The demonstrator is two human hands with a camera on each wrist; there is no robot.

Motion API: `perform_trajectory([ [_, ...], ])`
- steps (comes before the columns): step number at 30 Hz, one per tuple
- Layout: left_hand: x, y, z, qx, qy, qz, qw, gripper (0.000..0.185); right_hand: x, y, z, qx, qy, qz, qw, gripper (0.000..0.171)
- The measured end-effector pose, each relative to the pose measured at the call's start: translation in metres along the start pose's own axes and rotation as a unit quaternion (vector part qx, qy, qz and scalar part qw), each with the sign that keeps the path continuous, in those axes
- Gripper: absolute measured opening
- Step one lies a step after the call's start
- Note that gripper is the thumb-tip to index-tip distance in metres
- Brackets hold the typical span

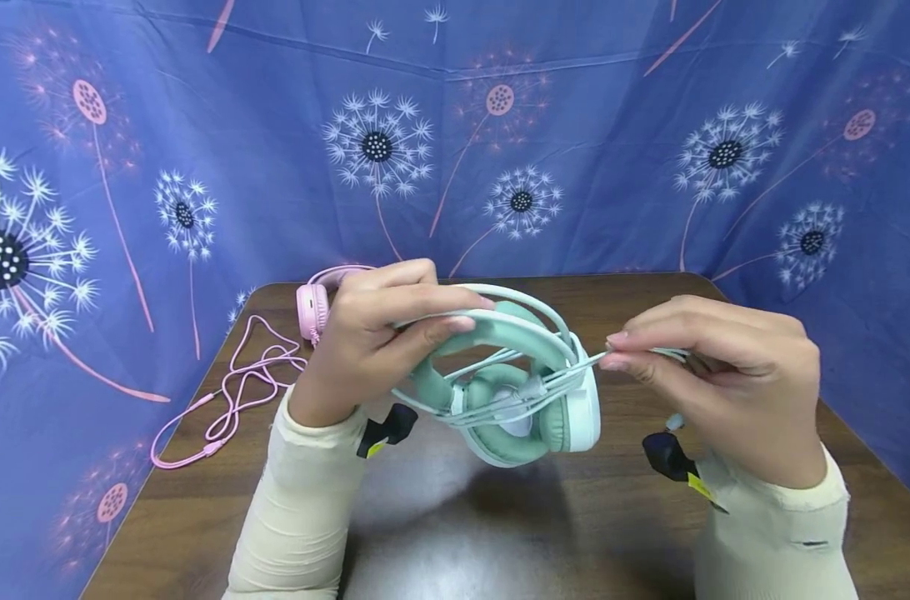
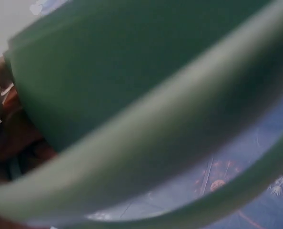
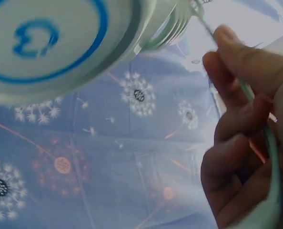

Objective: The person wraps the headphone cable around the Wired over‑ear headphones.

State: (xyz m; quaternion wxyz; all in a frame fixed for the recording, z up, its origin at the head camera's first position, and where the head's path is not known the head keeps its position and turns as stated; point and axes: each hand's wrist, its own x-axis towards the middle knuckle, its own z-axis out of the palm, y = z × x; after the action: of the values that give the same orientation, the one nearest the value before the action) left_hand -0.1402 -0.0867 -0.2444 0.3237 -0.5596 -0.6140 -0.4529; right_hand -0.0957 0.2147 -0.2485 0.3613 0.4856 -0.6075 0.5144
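Note:
Mint-green headphones (image 1: 581,408) are held over the table, their headband gripped near its left side by my left hand (image 1: 380,325). Several turns of their thin mint cable (image 1: 500,410) run across the ear cups. At the right of the headphones, my right hand (image 1: 747,367) pinches the cable between thumb and index finger. A light cable end (image 1: 674,422) hangs below that hand. In the right wrist view, the cable passes through the curled fingers beside a white ear cup (image 3: 41,43) with a blue ring. The headband (image 2: 132,67) fills most of the left wrist view.
Pink headphones (image 1: 312,310) lie at the back left of the brown wooden table (image 1: 635,525), partly hidden behind my left hand. Their pink cable (image 1: 233,396) spreads in loose loops along the left side. A blue dandelion-print cloth (image 1: 440,150) hangs around the table.

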Motion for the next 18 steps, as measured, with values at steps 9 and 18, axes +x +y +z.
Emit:
perform_trajectory([
  [9,-0.001,0.003,0.001,-0.122,-0.001,0.033,0.9920,0.021,0.004,0.020,0.015,0.188,-0.016,-0.040,0.981,0.023],
  [18,-0.003,0.002,0.008,-0.237,0.036,0.015,0.9707,0.020,-0.007,0.037,0.034,0.312,-0.075,0.005,0.947,0.011],
])
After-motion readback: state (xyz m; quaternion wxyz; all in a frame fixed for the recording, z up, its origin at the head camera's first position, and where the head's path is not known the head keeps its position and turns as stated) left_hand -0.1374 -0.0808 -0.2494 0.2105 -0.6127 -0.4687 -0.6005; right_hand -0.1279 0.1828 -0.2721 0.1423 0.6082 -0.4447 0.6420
